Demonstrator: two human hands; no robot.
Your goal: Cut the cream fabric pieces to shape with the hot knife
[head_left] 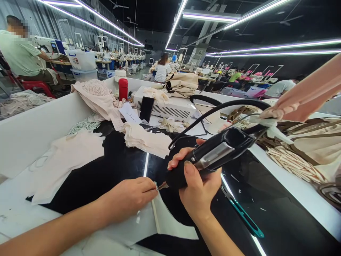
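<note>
My right hand (198, 186) is wrapped round a black corded hand tool (213, 154) with a silver lever along its side. Its narrow brownish tip points left and meets, or nearly meets, my left fingertips. My left hand (126, 199) is closed in a pinch on the edge of a pale fabric piece (170, 222), which has a narrow cream strip along it and hangs towards me. Whether the tip touches the fabric I cannot tell. To the right of my right wrist, a teal-handled tool (243, 213) lies on the glossy black board (279, 199).
Pale fabric pieces (71, 156) and a fabric stack (146, 138) lie on the board. Behind are a phone (146, 109), a red bottle (123, 89) and a white vented box (167, 106). A pink cloth (306, 94) is tied to the tool's cable end. Brown-edged bundles (295, 163) lie right.
</note>
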